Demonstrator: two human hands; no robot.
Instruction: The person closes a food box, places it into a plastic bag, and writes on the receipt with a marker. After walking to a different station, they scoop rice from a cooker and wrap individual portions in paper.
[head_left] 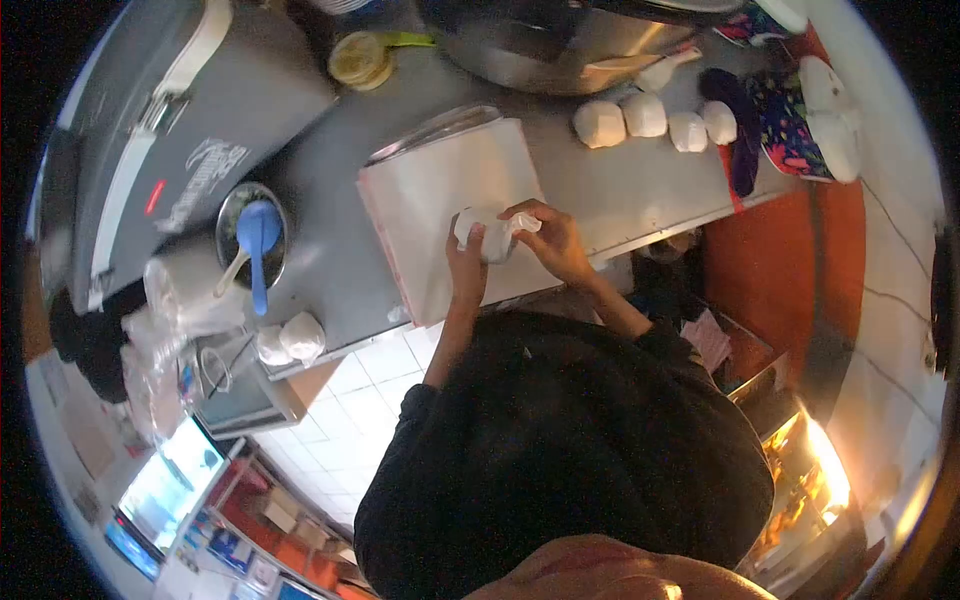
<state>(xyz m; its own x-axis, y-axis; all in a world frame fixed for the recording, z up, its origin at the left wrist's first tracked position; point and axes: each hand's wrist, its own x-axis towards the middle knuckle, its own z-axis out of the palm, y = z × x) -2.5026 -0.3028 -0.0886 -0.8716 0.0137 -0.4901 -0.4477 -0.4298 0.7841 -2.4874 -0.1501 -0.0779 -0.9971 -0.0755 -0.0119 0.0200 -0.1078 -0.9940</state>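
Holding the white lump [489,237] between both hands, the person keeps it just above the white board [430,200], which lies on the steel counter [330,255]. The lump looks soft and dough-like, and working it into shape seems to be the step in hand.

To do that well, I judge that the pressure should be light and even. One hand should cup and turn the piece while the other tucks loose edges in. The work should stay low over the board, so that a slip lands there and not on the floor. Squeezing hard would likely flatten or tear it.

The left hand [465,268] comes up from below with the forearm nearly straight and the wrist level. Its fingers curl against the lump's left side. The right hand [556,245] reaches in from the right with the elbow bent outward, and its fingertips close on the lump's upper right edge. Both hands are gripping the lump, neither lies flat, and the thumbs are hard to make out.

Well apart along the counter's far side, 4 round balls [645,115] sit in a row. A small bowl [232,215] holding a blue spoon [258,235] stands to the left of the board.
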